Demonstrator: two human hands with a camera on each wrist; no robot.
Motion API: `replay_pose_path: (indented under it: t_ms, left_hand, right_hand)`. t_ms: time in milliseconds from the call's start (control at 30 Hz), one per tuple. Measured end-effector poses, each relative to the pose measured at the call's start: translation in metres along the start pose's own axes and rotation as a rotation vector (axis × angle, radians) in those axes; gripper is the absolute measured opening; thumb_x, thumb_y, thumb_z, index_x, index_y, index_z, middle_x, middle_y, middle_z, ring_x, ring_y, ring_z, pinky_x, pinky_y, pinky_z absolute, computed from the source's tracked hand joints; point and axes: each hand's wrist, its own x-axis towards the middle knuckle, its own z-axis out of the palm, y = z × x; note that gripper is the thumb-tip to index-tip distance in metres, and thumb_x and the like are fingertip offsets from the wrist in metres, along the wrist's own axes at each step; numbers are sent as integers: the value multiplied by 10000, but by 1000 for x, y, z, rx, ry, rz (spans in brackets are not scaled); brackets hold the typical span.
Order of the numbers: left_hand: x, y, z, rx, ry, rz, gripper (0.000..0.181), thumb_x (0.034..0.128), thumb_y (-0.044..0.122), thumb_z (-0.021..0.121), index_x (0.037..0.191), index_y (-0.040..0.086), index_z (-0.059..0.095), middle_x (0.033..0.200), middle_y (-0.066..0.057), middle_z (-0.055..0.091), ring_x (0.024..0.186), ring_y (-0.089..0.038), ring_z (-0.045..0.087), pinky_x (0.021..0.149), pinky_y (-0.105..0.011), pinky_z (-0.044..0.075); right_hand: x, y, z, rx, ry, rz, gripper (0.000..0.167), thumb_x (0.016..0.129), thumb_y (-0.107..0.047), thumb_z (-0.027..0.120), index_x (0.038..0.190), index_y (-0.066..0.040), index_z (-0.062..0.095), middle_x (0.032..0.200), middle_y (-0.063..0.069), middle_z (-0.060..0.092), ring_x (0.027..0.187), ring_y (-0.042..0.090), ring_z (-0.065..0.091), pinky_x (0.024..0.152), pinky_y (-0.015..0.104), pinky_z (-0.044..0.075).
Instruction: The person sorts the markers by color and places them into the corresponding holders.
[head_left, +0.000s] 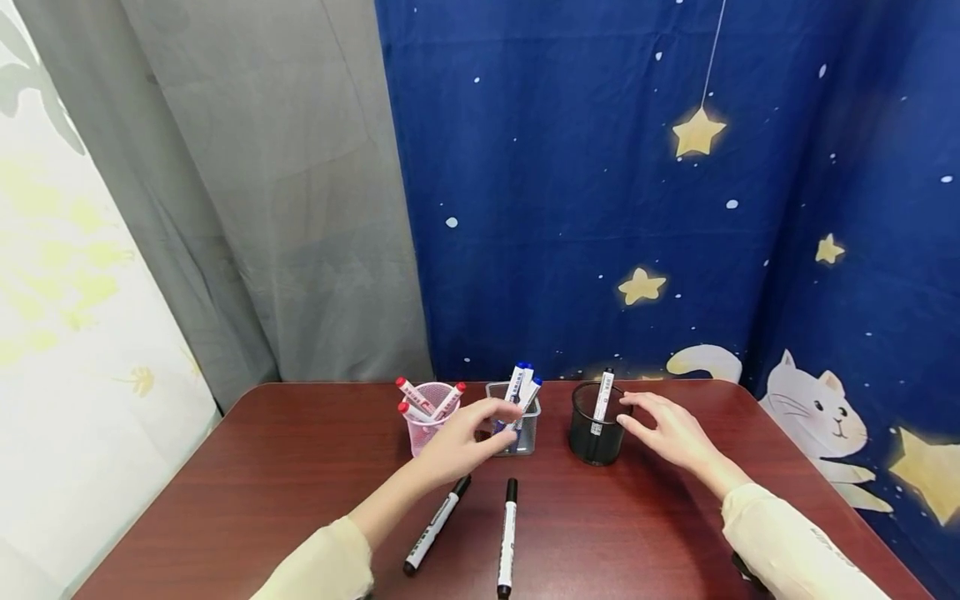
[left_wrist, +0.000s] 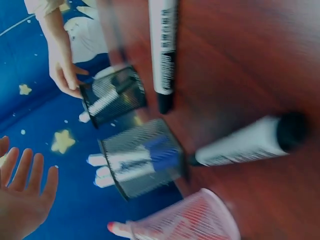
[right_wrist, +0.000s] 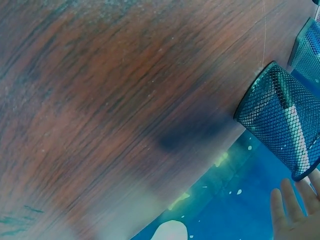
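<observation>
My left hand (head_left: pixel 465 440) hovers above the table in front of the pen holders, with its thumb and fingers apart and nothing between them. In the left wrist view, the fingers of that hand (left_wrist: pixel 25 192) are spread. My right hand (head_left: pixel 671 429) is at the right rim of the black mesh pen cup (head_left: pixel 595 442), its fingertips at or very near the edge. The right wrist view shows this hand (right_wrist: pixel 298 210) with extended fingers beside the rim. A black-capped marker (head_left: pixel 603 396) leans inside the cup. Two black markers, one slanted (head_left: pixel 437 525) and one straighter (head_left: pixel 507 537), lie on the table.
A pink mesh cup (head_left: pixel 422 437) with red markers (head_left: pixel 448 402) stands at the left. Between it and the black cup is a grey mesh holder (head_left: pixel 527 437) with blue-capped markers (head_left: pixel 517 383). Behind the table (head_left: pixel 300 483) hang grey and blue curtains (head_left: pixel 540 208).
</observation>
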Motion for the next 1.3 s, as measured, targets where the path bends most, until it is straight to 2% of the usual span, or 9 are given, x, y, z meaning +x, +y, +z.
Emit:
replay_pose_path:
  t_ms: [133,267,400,600,800,967,1133,1200,1300]
  left_hand:
    - [-22,-13,-9,4,5,-8,241,832,73,597,1071,56,578,1027,-9,580,903,-167,558,779,-291,446]
    - [-44,-21,-18,86,13,-8,238,814,79,614,1050,61,588,1018,-1,596,950,-134,545,804,-330,435]
    - [-65,-29,-25,279,-5,61,243,791,77,628,1031,77,591,1007,0,596,965,-110,530,807,-328,430]
    - [-92,-45,-31,665,-53,217,281,688,26,649,943,134,607,934,51,555,869,-102,529,710,-298,436]
    - [-115,-60,-25,901,-140,342,301,645,34,630,912,169,603,901,51,539,813,-118,519,624,-305,426]
    - [-126,-66,-17,958,-201,379,386,687,78,643,1049,201,592,1018,-3,546,879,-160,524,660,-337,439]
    - [-128,-67,-12,1040,-287,389,530,629,131,707,1123,262,569,1120,-12,524,970,-165,499,730,-327,421]
    - [-127,-67,-11,1070,-311,414,508,618,147,714,1094,270,587,1133,-8,526,991,-164,494,748,-317,410]
    - [-125,-66,-8,1075,-319,450,363,659,176,689,1006,262,627,1127,10,543,1009,-157,497,772,-309,398]
  right_hand:
    - [1,-1,-2,11,-3,17,343,837,-345,587,1073,-98,614,1102,89,577,1008,261,524,804,455,394]
    - [1,-2,-1,16,-8,27,335,852,-340,567,1078,-96,612,1106,90,575,1019,265,517,808,461,388]
    - [1,-3,0,12,-8,25,328,860,-328,559,1080,-91,610,1104,96,575,1026,271,512,816,465,382]
    - [1,-3,0,0,4,23,294,857,-295,571,1070,-95,612,1090,100,578,1020,276,509,812,472,381]
    - [2,-3,1,-13,13,18,285,845,-281,590,1061,-96,613,1081,110,580,1008,282,511,802,477,385]
    - [2,-3,2,-15,22,11,286,841,-280,595,1058,-96,614,1075,104,583,1003,279,514,795,473,388]
    - [2,-3,2,-16,23,12,285,838,-275,599,1060,-96,612,1073,98,584,1003,277,513,800,470,384]
    - [2,-3,2,-18,23,7,282,836,-266,603,1059,-94,612,1070,100,585,1000,279,515,800,470,386]
    - [2,-2,3,-18,26,-2,282,835,-260,604,1057,-86,612,1067,104,586,996,281,519,799,468,387]
